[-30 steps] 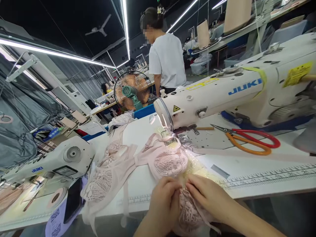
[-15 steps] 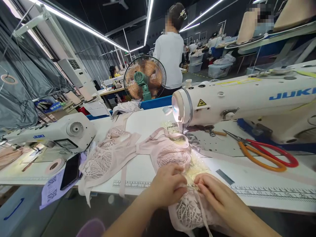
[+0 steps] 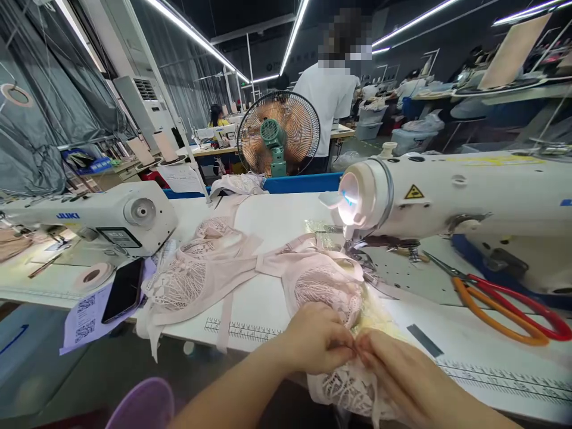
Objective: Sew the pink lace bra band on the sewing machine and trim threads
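Note:
At the table's front edge, my left hand (image 3: pixel 319 338) pinches the edge of a pale pink lace bra (image 3: pixel 324 289). My right hand (image 3: pixel 393 363) is closed on the same bra, its fingertips meeting those of the left. One lace cup lies on the table above my hands, and another part with a thin strap hangs below them over the edge. Just behind the bra is the needle area of a white sewing machine (image 3: pixel 429 190). Further pale pink lace bra pieces (image 3: pixel 183 286) lie to the left, joined or touching at the band. My fingers hide the exact spot gripped.
Orange- and red-handled scissors (image 3: pixel 500 304) lie at right, near a grey strip (image 3: pixel 424 341). To the left are a phone (image 3: pixel 124 290) on paper, a tape roll (image 3: pixel 93 275) and a second sewing machine (image 3: pixel 111 217). A fan (image 3: pixel 279 134) and a person (image 3: pixel 328 95) are beyond.
My hands have come together, fingertips now meeting on the bra. The view has shifted, so the machine and scissors sit further right. The person behind the fan has changed posture.

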Tool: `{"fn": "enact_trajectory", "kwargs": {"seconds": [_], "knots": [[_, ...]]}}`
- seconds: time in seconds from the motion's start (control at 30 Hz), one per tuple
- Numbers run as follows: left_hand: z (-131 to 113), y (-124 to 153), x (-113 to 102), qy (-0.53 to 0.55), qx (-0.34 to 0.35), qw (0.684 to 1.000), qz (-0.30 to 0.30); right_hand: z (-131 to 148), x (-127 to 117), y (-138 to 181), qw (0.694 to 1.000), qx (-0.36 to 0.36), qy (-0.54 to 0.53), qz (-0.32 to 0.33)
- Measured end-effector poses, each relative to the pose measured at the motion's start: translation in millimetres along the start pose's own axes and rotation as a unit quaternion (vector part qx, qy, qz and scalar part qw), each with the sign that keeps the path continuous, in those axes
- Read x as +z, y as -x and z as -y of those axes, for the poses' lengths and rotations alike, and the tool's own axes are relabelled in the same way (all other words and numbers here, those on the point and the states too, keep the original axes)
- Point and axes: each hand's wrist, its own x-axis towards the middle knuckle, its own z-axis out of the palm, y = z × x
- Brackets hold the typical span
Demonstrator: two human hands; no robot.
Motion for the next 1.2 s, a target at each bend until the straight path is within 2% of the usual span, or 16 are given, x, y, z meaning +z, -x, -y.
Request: {"fn": "enact_trajectory", "kwargs": {"seconds": [0.07, 0.17, 0.23, 0.37, 0.43, 0.47, 0.53, 0.6, 0.67, 0.73, 0.87, 1.03, 1.1, 1.2], "knots": [[0, 0, 3, -0.009, 0.006, 1.000, -0.003, -7, 1, 0, 0.981, -0.106, 0.163, -0.006], [0, -2, 8, -0.025, 0.003, 1.000, -0.011, -14, 0, -6, 0.913, -0.216, 0.348, -0.001], [0, -3, 11, -0.027, -0.008, 0.999, -0.020, -15, -3, -11, 0.886, -0.238, 0.399, 0.015], [3, -4, 13, -0.018, -0.009, 0.999, -0.032, -15, -7, -17, 0.874, -0.239, 0.423, 0.020], [4, -3, 13, -0.013, -0.006, 0.999, -0.035, -15, -9, -18, 0.887, -0.226, 0.401, 0.027], [4, -3, 12, -0.008, -0.007, 0.999, -0.035, -14, -11, -18, 0.907, -0.198, 0.370, 0.031], [4, -3, 10, 0.004, -0.012, 0.999, -0.033, -9, -18, -19, 0.964, -0.095, 0.246, 0.036], [3, -3, 9, 0.012, -0.022, 0.999, -0.029, -2, -27, -22, 0.997, 0.020, 0.066, 0.046], [2, -3, 7, 0.011, -0.035, 0.999, -0.024, 6, -35, -25, 0.990, 0.090, -0.088, 0.059], [2, -3, 6, 0.015, -0.041, 0.999, -0.025, 10, -37, -28, 0.976, 0.121, -0.171, 0.053], [0, -3, 5, 0.049, -0.045, 0.997, -0.041, 2, -32, -28, 0.970, 0.136, -0.200, -0.004], [0, -6, 7, 0.054, -0.050, 0.995, -0.065, -1, -23, -24, 0.965, 0.151, -0.211, -0.037], [1, -7, 10, 0.039, -0.048, 0.996, -0.063, 3, -18, -22, 0.967, 0.130, -0.214, -0.049], [4, -7, 15, 0.021, -0.042, 0.997, -0.062, 4, -11, -17, 0.985, 0.056, -0.161, -0.039]]}}
